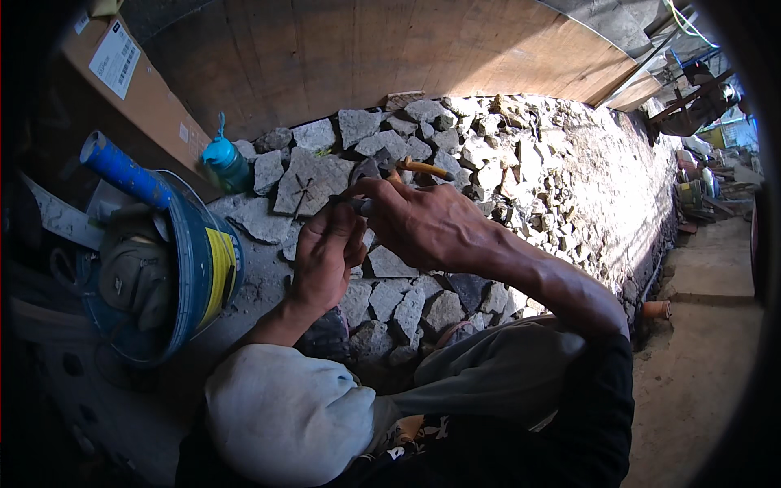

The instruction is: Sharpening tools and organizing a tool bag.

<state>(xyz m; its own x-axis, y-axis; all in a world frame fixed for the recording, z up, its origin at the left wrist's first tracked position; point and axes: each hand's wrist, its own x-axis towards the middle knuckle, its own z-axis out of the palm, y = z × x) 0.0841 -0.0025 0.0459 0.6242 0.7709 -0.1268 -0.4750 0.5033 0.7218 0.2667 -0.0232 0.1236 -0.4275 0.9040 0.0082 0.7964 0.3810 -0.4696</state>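
Note:
My right hand [423, 220] is closed around pliers with orange handles [427, 169], one handle sticking out above my knuckles. The tool's dark head points left to my left hand [325, 252], whose fingers are curled, pinching something too small or hidden to make out. Both hands meet over broken grey concrete pieces [382, 142]. Just beyond them, a few thin rusty nail-like pieces [304, 189] lie on a flat slab [289, 183].
A teal bucket [207, 297] at left holds a blue tube [122, 167] and a grey bag [134, 276]. Behind stand a turquoise bottle [228, 167], a cardboard box [138, 106] and a plywood board [342, 57]. Rubble [586, 179] continues rightward to a concrete ledge [700, 268].

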